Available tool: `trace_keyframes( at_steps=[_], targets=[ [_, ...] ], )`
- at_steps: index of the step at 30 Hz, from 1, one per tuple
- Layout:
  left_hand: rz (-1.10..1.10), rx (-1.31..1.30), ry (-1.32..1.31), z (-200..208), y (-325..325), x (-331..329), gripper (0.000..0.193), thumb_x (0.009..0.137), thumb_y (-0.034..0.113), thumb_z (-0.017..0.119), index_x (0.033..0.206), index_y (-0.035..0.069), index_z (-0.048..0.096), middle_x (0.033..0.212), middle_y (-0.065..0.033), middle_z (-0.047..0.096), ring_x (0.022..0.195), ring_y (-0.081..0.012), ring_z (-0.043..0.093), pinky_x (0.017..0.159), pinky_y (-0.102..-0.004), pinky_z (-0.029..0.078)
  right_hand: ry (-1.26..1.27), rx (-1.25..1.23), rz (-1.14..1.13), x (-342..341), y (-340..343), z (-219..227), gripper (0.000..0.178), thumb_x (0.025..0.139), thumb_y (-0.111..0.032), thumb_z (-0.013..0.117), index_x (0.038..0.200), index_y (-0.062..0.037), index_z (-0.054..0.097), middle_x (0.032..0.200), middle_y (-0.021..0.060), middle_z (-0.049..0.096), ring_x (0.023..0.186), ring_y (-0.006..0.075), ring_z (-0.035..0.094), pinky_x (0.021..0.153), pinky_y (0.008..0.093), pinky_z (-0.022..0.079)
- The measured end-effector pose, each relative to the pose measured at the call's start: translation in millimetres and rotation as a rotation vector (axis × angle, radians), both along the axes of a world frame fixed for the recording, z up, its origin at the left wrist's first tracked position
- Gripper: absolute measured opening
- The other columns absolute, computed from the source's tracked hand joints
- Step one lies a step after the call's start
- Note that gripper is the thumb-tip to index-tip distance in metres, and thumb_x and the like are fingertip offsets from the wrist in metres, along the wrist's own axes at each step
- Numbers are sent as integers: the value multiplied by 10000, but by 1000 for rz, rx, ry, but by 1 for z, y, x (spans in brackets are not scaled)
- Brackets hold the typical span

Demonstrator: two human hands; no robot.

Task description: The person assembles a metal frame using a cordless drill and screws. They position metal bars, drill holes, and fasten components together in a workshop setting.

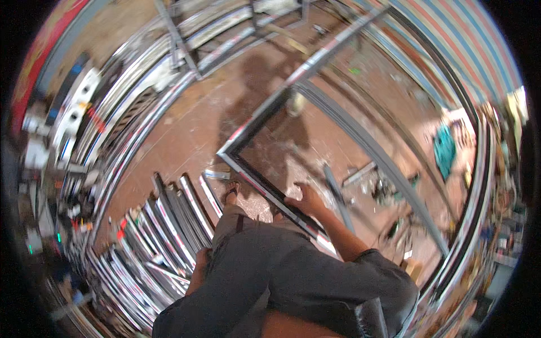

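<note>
A large grey metal frame (262, 121), its edges striped with white and red film, slants across the middle in front of my legs. One corner of it points left. A grey crossbar (366, 141) spans its inside. My right hand (307, 201) is on the near bar, fingers bent over the edge and thumb apart; it grips the frame there. My left hand (200, 260) hangs low beside my left thigh, near a row of metal profiles (169, 219). Its fingers are hidden, so whether it holds anything does not show.
Many bundled profiles (121, 281) lie at lower left. More long bars (152, 62) stand along the far left. Scraps and tools (389, 191) litter the reddish tiled floor (186, 121) on the right, near a teal cloth (444, 149). A striped sheet (479, 39) hangs at upper right.
</note>
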State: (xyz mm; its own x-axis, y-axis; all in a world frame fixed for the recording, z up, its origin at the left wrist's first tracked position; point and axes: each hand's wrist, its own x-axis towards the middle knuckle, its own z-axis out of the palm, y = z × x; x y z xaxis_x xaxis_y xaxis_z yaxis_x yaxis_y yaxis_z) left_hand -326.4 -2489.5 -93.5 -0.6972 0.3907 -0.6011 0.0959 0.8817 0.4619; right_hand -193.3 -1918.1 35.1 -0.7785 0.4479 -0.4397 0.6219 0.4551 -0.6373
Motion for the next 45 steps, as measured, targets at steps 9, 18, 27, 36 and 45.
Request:
trace_keyframes(
  at_steps=[9, 18, 27, 36, 45],
  targets=[
    [476, -131, -331, 26, 91, -300, 520, 1055, 452, 556, 1089, -1, 808, 1005, -127, 781, 941, -352, 743, 879, -469, 585, 155, -429, -289, 2, -131, 89, 300, 1000, -327, 828, 1075, -38, 795, 959, 98, 782, 900, 219, 738, 810, 389, 580],
    [-504, 86, -311, 19, 243, -468, 512, 1059, 444, 561, 1125, -7, 795, 1031, -133, 782, 963, -342, 741, 895, -463, 580, -216, -211, -1470, 14, -271, -78, 1076, 741, -705, 887, 1580, -101, 591, 1586, 308, 555, 1472, 471, 552, 1205, 516, 478],
    [-1128, -97, -494, -5, 397, -372, 506, 1063, 435, 566, 1161, -13, 782, 1056, -138, 784, 985, -331, 739, 911, -456, 575, -103, 156, -1498, 31, -424, -271, 1055, 842, -431, 827, 1675, 51, 394, 1738, 325, 365, 1647, 418, 329, 1345, 439, 285],
    [-1354, -143, -406, 25, 452, -352, 504, 1067, 426, 572, 1198, -19, 770, 1081, -143, 786, 1006, -321, 737, 927, -450, 570, -108, -712, -1882, -10, -417, -125, 1194, 839, -849, 710, 1550, 96, 545, 1584, 327, 569, 1471, 438, 573, 1195, 490, 483],
    [-1652, -304, -392, 34, 450, -282, 504, 1071, 417, 577, 1234, -25, 757, 1107, -149, 788, 1028, -311, 735, 943, -443, 565, -165, -768, -1919, -21, -507, -111, 1025, 874, -820, 725, 1492, -5, 669, 1525, 273, 648, 1393, 415, 651, 1113, 510, 547]
  ],
)
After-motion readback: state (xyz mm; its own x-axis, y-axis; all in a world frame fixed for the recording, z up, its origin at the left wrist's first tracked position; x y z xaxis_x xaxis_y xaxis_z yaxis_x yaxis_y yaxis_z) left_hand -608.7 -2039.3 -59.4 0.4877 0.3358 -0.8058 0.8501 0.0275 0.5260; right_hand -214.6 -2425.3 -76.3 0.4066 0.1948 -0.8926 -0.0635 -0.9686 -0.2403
